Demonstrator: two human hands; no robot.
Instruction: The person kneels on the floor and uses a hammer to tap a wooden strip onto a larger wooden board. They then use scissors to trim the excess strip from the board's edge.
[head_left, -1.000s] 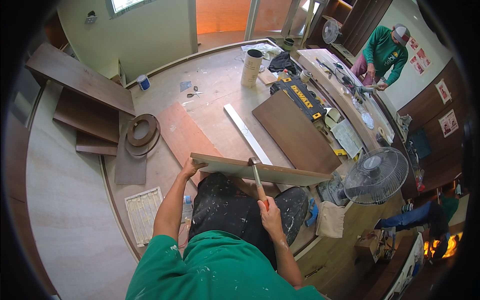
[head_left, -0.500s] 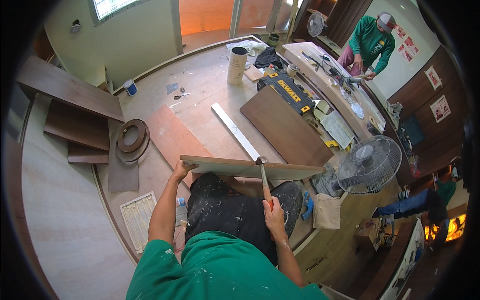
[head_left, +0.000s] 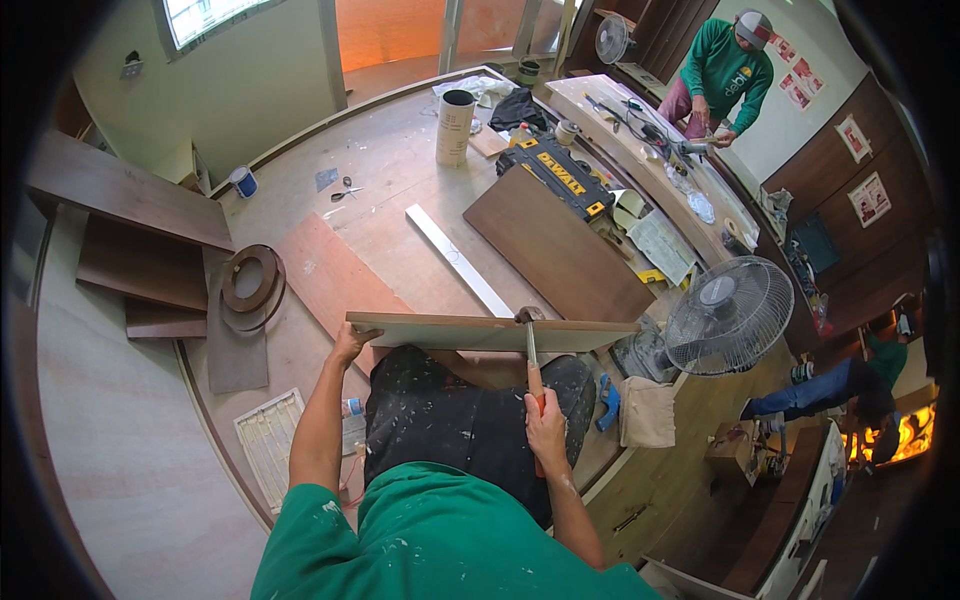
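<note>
A long wooden board (head_left: 450, 336) stands on its edge across my lap, brown along the top edge with a paler face towards me. My left hand (head_left: 351, 343) is closed round its left end, with the thumb on the near face. In my right hand (head_left: 546, 428) is a hammer (head_left: 533, 365), gripped by its orange-brown handle. Its metal head is at the board's top edge, right of the middle; whether it touches cannot be told. Beyond the board, a white strip (head_left: 460, 260) and a brown panel (head_left: 560, 240) lie on the work surface.
A standing fan (head_left: 728, 314) is close by the board's right end. Edging rolls (head_left: 250, 280) and brown boards (head_left: 150, 265) lie left. A black tool case (head_left: 555, 175) and a cardboard tube (head_left: 455, 128) stand farther off. One co-worker (head_left: 727, 75) works at the far-right bench; another bends at right.
The hammer head sits slightly farther right along the board's top edge. My left hand keeps its hold on the left end. The whole view has shifted a little.
</note>
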